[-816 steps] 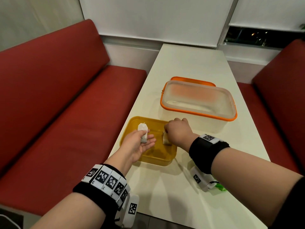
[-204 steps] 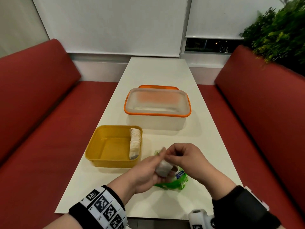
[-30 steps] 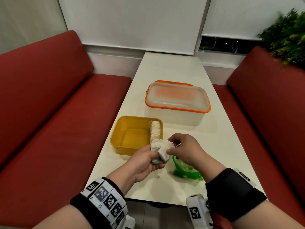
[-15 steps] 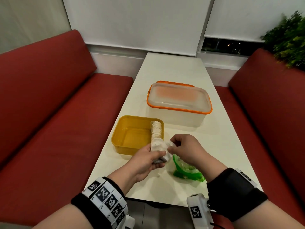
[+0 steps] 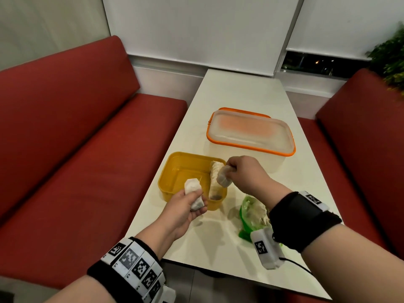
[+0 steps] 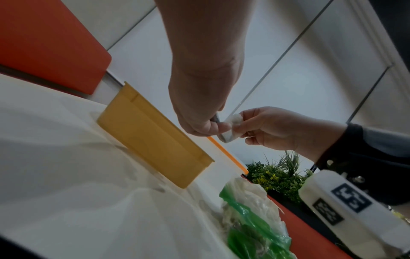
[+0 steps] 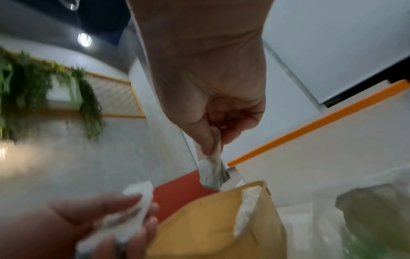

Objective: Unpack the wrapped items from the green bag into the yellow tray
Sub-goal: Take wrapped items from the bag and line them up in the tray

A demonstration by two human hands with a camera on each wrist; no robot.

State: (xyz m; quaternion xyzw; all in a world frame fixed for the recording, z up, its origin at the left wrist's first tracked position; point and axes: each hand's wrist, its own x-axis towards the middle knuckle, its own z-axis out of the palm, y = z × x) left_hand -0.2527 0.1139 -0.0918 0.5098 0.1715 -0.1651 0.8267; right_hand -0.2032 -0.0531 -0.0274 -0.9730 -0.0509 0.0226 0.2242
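On the white table stands the yellow tray [image 5: 175, 169], and a row of white wrapped items [image 5: 215, 182] lies along its right wall. My left hand [image 5: 195, 201] grips one wrapped item [image 5: 192, 191] just above the tray's near rim. My right hand [image 5: 229, 169] pinches a second wrapped item [image 5: 224, 178] by its twisted top, so that it hangs over the tray's right edge [image 7: 211, 168]. The green bag [image 5: 249, 215] lies crumpled on the table right of the tray, partly hidden by my right wrist, with more wrapped shapes showing inside [image 6: 250, 224].
A clear lidded box with an orange rim [image 5: 251, 132] stands just behind the tray. Red benches [image 5: 76, 138] run along both sides of the table. A green plant [image 5: 391, 55] is at the far right. The table's near edge [image 5: 218, 274] is close to my wrists.
My hands, together on one white bundle half a second ago, have parted. Each now holds one wrapped item; the right moved up over the tray's right edge, the left toward its near rim.
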